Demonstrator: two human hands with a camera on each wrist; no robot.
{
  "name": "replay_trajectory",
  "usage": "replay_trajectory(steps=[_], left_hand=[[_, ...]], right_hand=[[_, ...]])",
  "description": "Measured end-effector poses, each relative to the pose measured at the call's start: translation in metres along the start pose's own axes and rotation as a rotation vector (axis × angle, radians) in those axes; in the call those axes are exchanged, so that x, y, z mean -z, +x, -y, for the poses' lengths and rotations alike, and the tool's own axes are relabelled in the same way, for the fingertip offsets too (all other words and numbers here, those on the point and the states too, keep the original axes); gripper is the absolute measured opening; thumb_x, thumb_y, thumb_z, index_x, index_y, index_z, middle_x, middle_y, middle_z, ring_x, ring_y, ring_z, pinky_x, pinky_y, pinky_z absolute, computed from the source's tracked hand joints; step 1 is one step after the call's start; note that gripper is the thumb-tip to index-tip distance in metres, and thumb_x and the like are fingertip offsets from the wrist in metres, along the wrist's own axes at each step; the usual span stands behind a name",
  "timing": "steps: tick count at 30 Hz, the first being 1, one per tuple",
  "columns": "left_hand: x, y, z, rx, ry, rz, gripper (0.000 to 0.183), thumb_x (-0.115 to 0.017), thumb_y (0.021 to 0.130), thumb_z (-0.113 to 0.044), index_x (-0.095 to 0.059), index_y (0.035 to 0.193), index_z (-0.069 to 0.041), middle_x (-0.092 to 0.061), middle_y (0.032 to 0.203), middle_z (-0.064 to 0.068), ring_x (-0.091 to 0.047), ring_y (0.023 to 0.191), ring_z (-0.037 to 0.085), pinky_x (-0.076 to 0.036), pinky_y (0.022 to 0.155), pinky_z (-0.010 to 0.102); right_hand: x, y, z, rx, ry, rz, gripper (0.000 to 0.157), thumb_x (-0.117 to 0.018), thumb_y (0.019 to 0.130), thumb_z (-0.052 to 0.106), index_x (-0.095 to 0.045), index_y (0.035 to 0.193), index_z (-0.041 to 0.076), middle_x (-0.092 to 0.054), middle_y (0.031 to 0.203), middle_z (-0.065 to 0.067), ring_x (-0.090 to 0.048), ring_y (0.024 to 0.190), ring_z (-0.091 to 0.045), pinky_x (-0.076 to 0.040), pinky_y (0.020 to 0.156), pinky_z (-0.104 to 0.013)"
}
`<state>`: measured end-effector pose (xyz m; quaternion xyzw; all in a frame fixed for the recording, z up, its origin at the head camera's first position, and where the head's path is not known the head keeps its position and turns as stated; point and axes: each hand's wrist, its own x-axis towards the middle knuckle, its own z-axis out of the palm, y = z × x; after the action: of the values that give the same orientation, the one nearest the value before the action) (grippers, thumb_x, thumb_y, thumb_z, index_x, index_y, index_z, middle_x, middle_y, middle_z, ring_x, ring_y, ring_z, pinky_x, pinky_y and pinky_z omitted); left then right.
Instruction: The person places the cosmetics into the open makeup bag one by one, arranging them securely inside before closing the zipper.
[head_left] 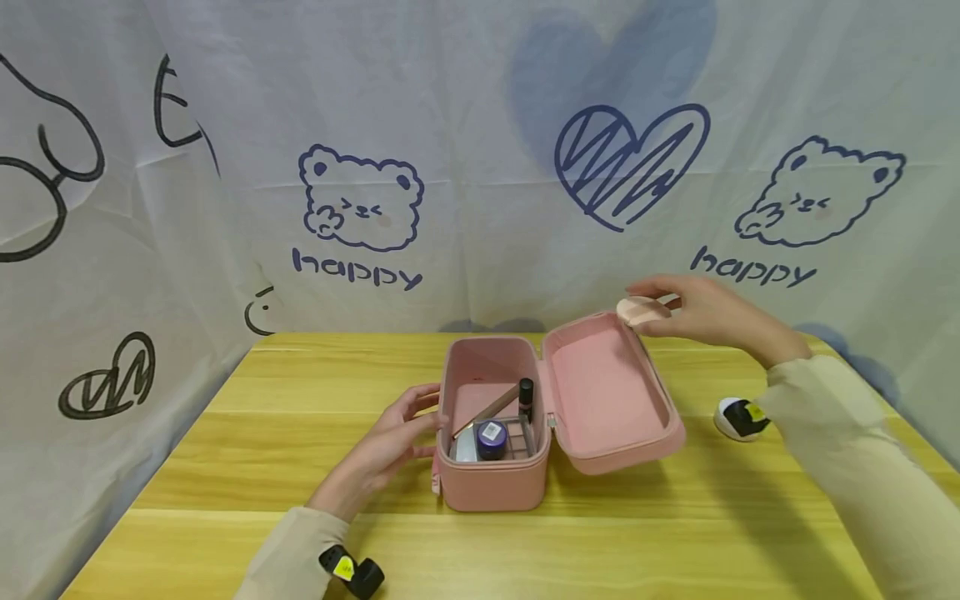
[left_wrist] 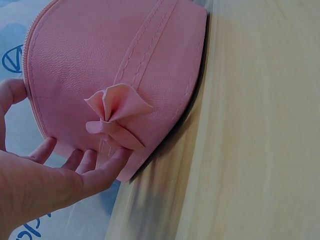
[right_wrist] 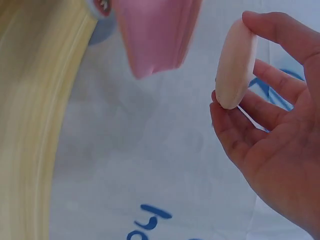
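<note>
An open pink cosmetic case (head_left: 491, 487) stands on the table, its lid (head_left: 611, 392) swung out to the right. Inside lie a palette (head_left: 519, 442), a small purple-lidded jar (head_left: 492, 440), a black-capped tube (head_left: 526, 393) and a slim brush-like stick (head_left: 491, 410). My left hand (head_left: 393, 437) rests on the case's left side, fingers spread. In the left wrist view the fingertips touch the side near a pink bow (left_wrist: 117, 107), with the thumb by the zipper edge. My right hand (head_left: 708, 310) pinches a pale makeup puff (right_wrist: 236, 65) above the lid's far corner.
The wooden table (head_left: 300, 467) carries the case. A white, black and yellow round object (head_left: 738, 418) sits right of the lid, near the right sleeve. A printed white cloth (head_left: 480, 167) hangs behind the table's far edge.
</note>
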<state>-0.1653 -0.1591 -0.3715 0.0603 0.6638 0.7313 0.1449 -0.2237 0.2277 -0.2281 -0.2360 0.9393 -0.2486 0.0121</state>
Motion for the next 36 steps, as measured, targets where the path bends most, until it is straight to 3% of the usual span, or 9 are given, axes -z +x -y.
replay_trajectory(steps=[13,27,36], left_hand=[[0.004,-0.001,-0.002,-0.007,0.014,0.000,0.058,-0.056,0.093,-0.008,-0.031,0.145,0.000,-0.028,0.149,0.023,-0.041,0.126,0.039,-0.050,0.087,0.044],[0.001,-0.001,0.000,-0.003,0.012,0.010,0.058,-0.055,0.093,-0.007,-0.031,0.145,0.000,-0.027,0.149,0.024,-0.040,0.127,0.042,-0.050,0.086,0.043],[0.002,0.001,0.002,0.003,0.009,0.014,0.059,-0.056,0.093,-0.008,-0.030,0.146,-0.001,-0.027,0.150,0.023,-0.039,0.127,0.042,-0.050,0.088,0.045]], right_hand=[[-0.001,0.026,0.030,0.060,0.003,0.044,0.051,-0.067,0.089,0.017,-0.053,0.135,0.001,-0.056,0.130,-0.021,-0.051,0.116,-0.040,-0.044,0.095,-0.054],[-0.004,0.056,0.064,0.135,-0.079,0.084,0.053,-0.071,0.085,0.017,-0.055,0.133,0.001,-0.058,0.128,-0.018,-0.054,0.113,-0.033,-0.044,0.094,-0.050],[-0.015,0.070,0.081,0.175,-0.111,0.151,0.051,-0.071,0.085,0.016,-0.057,0.132,0.001,-0.059,0.128,-0.016,-0.054,0.115,-0.031,-0.042,0.097,-0.047]])
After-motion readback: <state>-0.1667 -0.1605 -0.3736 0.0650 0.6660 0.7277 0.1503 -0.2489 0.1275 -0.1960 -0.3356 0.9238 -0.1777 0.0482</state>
